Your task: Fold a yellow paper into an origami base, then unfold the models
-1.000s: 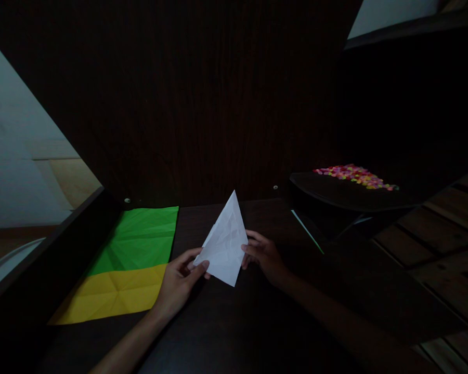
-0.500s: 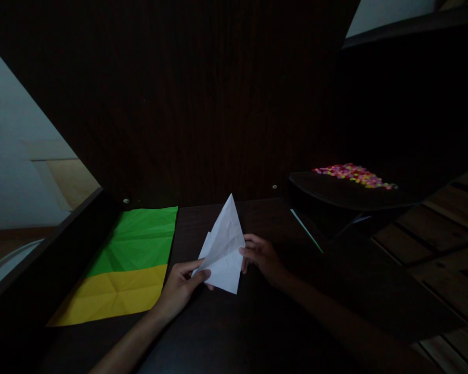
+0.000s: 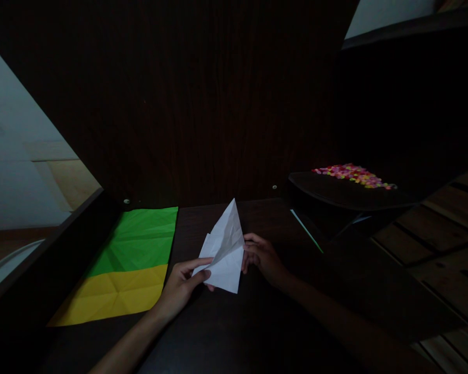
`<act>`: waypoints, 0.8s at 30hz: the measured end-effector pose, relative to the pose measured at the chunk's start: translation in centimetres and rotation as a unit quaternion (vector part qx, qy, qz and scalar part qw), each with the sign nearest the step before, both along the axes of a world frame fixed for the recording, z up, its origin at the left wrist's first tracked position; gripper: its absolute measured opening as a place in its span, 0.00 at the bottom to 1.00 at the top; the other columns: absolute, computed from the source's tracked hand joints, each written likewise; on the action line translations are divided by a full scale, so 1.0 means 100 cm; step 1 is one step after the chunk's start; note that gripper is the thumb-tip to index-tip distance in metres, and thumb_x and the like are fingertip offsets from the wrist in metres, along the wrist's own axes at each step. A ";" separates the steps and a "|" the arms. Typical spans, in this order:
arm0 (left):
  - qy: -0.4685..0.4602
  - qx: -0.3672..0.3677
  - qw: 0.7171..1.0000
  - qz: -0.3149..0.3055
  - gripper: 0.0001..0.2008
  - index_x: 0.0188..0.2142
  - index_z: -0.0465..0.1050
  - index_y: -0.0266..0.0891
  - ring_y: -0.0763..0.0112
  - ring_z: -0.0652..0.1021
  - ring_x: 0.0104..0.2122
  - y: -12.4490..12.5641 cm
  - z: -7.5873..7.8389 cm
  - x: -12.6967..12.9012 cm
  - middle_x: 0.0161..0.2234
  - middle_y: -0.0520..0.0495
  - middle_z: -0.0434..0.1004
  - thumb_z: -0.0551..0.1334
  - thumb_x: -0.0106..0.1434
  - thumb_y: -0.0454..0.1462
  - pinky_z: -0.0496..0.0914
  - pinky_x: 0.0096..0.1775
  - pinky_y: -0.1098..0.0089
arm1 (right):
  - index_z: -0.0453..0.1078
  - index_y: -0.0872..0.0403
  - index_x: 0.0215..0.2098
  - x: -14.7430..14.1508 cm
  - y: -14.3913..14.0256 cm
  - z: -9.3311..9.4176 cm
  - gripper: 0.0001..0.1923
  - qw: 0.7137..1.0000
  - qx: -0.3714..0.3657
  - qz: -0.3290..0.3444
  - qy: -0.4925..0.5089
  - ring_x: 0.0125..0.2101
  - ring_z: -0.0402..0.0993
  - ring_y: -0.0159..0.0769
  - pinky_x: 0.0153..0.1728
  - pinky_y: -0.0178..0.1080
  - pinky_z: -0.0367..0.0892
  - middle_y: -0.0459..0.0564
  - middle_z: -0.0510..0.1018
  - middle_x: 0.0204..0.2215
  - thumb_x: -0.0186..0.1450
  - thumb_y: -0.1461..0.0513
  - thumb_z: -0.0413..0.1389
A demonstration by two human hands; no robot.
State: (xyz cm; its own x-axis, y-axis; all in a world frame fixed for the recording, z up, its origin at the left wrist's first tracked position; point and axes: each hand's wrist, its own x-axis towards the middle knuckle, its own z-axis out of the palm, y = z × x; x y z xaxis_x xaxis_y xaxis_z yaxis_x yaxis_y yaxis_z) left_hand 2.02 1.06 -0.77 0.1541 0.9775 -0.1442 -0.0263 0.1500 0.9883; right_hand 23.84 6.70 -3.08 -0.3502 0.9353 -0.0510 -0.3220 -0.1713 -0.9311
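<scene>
A folded sheet of white paper (image 3: 225,249) is held up between my two hands over the dark wooden surface, its pointed tip upward. My left hand (image 3: 185,283) grips its lower left corner, with the thumb on the front and the index finger at a fold; other fingers are behind the sheet. At the right edge my right hand (image 3: 259,254) pinches the paper, its fingertips partly hidden behind it. Creases run across the front of the paper, and the upper layer bulges near the middle.
Creased green paper (image 3: 144,239) and yellow paper (image 3: 113,293) lie left of my hands. A thin pale-green strip (image 3: 307,231) lies to the right. Colourful small pieces (image 3: 354,175) are heaped on a raised curved shelf (image 3: 327,189). A dark upright panel (image 3: 218,104) stands behind.
The paper's tip has dipped slightly and shifted right, and its front layer has bent inward. My left index finger reaches a little farther across the sheet.
</scene>
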 end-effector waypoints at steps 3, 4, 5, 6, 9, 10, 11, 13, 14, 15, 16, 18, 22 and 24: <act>0.009 -0.002 1.000 -0.003 0.17 0.40 0.81 0.35 0.64 0.78 0.22 0.001 0.000 -0.001 0.21 0.50 0.80 0.68 0.51 0.41 0.69 0.32 0.68 | 0.65 0.56 0.35 0.000 0.002 -0.001 0.13 1.000 -0.007 0.007 0.005 0.13 0.72 0.35 0.12 0.32 0.66 0.45 0.75 0.13 0.56 0.56 0.56; 0.015 0.000 1.000 -0.005 0.17 0.39 0.81 0.34 0.64 0.78 0.23 0.001 0.000 -0.001 0.21 0.50 0.79 0.68 0.52 0.41 0.69 0.32 0.68 | 0.65 0.56 0.35 0.000 0.002 -0.002 0.13 1.000 -0.009 0.010 0.007 0.13 0.72 0.35 0.12 0.32 0.66 0.46 0.75 0.13 0.56 0.56 0.56; 0.020 0.004 1.000 -0.008 0.16 0.39 0.81 0.35 0.64 0.78 0.23 0.001 0.001 -0.001 0.20 0.50 0.79 0.68 0.52 0.41 0.69 0.33 0.68 | 0.65 0.56 0.35 0.000 0.003 -0.003 0.13 1.000 -0.011 0.012 0.009 0.13 0.72 0.35 0.12 0.32 0.66 0.46 0.75 0.14 0.56 0.56 0.56; 0.026 0.009 1.000 -0.011 0.15 0.37 0.82 0.35 0.64 0.78 0.24 0.001 0.001 -0.002 0.20 0.50 0.79 0.67 0.53 0.42 0.69 0.33 0.68 | 0.65 0.56 0.35 0.000 0.003 -0.003 0.13 1.000 -0.013 0.012 0.013 0.13 0.72 0.35 0.13 0.32 0.67 0.46 0.76 0.14 0.57 0.55 0.56; 0.043 0.030 0.998 -0.027 0.12 0.33 0.82 0.35 0.65 0.77 0.25 0.001 0.001 -0.003 0.21 0.49 0.80 0.65 0.55 0.42 0.68 0.33 0.69 | 0.65 0.55 0.34 -0.001 0.003 -0.005 0.14 1.000 -0.017 0.007 0.025 0.15 0.73 0.35 0.12 0.33 0.68 0.46 0.77 0.18 0.57 0.53 0.56; 0.048 0.037 0.998 -0.033 0.12 0.31 0.82 0.36 0.65 0.77 0.25 0.001 0.001 -0.003 0.22 0.49 0.80 0.65 0.56 0.42 0.68 0.33 0.70 | 0.65 0.55 0.34 -0.001 0.003 -0.005 0.15 0.999 -0.017 0.005 0.027 0.15 0.74 0.35 0.12 0.34 0.68 0.46 0.77 0.19 0.58 0.52 0.56; 0.052 0.042 0.997 -0.036 0.12 0.29 0.81 0.36 0.65 0.77 0.26 0.001 0.001 -0.003 0.22 0.49 0.80 0.64 0.57 0.42 0.68 0.33 0.70 | 0.65 0.55 0.34 -0.002 0.002 -0.006 0.16 0.999 -0.017 0.005 0.027 0.16 0.74 0.35 0.13 0.34 0.69 0.46 0.77 0.20 0.58 0.51 0.56; 0.059 0.050 0.996 -0.039 0.12 0.27 0.81 0.36 0.66 0.77 0.26 0.000 0.000 -0.003 0.22 0.49 0.80 0.64 0.58 0.42 0.67 0.34 0.71 | 0.65 0.55 0.33 -0.003 0.002 -0.005 0.18 0.999 -0.021 0.008 0.024 0.17 0.75 0.35 0.13 0.34 0.69 0.47 0.77 0.21 0.60 0.49 0.57; 0.061 0.053 0.996 -0.039 0.12 0.26 0.81 0.36 0.66 0.77 0.26 0.000 0.000 -0.003 0.22 0.49 0.80 0.64 0.58 0.42 0.67 0.34 0.71 | 0.65 0.55 0.34 -0.003 0.001 -0.005 0.19 0.999 -0.026 0.010 0.025 0.17 0.75 0.35 0.13 0.34 0.70 0.47 0.77 0.21 0.60 0.48 0.56; 0.063 0.057 0.996 -0.038 0.12 0.26 0.81 0.37 0.66 0.77 0.27 0.000 0.000 -0.003 0.22 0.49 0.80 0.64 0.58 0.42 0.67 0.34 0.71 | 0.65 0.55 0.34 -0.004 0.001 -0.004 0.20 0.999 -0.033 0.012 0.025 0.18 0.75 0.35 0.14 0.34 0.70 0.48 0.77 0.22 0.61 0.47 0.56; 0.065 0.062 0.995 -0.037 0.11 0.28 0.82 0.37 0.66 0.77 0.27 0.000 0.000 -0.003 0.22 0.49 0.80 0.64 0.58 0.41 0.68 0.34 0.71 | 0.65 0.55 0.35 -0.004 0.001 -0.003 0.20 0.999 -0.041 0.015 0.026 0.18 0.75 0.36 0.14 0.35 0.70 0.49 0.77 0.22 0.61 0.46 0.55; 0.067 0.071 0.995 -0.035 0.11 0.30 0.83 0.37 0.65 0.77 0.27 0.000 0.000 -0.002 0.24 0.49 0.80 0.64 0.57 0.41 0.68 0.33 0.71 | 0.65 0.56 0.37 -0.005 0.000 -0.003 0.22 0.998 -0.056 0.024 0.022 0.18 0.75 0.37 0.15 0.36 0.71 0.49 0.77 0.22 0.62 0.45 0.55; 0.062 0.063 0.996 -0.021 0.12 0.35 0.83 0.38 0.64 0.78 0.27 0.000 -0.001 -0.001 0.27 0.47 0.82 0.65 0.56 0.41 0.70 0.32 0.69 | 0.65 0.56 0.39 -0.005 0.000 -0.003 0.23 0.997 -0.071 0.035 0.007 0.19 0.76 0.38 0.15 0.36 0.71 0.50 0.77 0.22 0.62 0.44 0.54; 0.064 0.060 0.996 -0.009 0.13 0.38 0.83 0.39 0.63 0.79 0.28 0.000 -0.002 -0.001 0.32 0.46 0.83 0.65 0.56 0.41 0.72 0.33 0.67 | 0.65 0.56 0.39 -0.005 0.001 -0.003 0.24 0.997 -0.070 0.035 0.005 0.19 0.76 0.38 0.15 0.36 0.71 0.50 0.77 0.22 0.62 0.44 0.55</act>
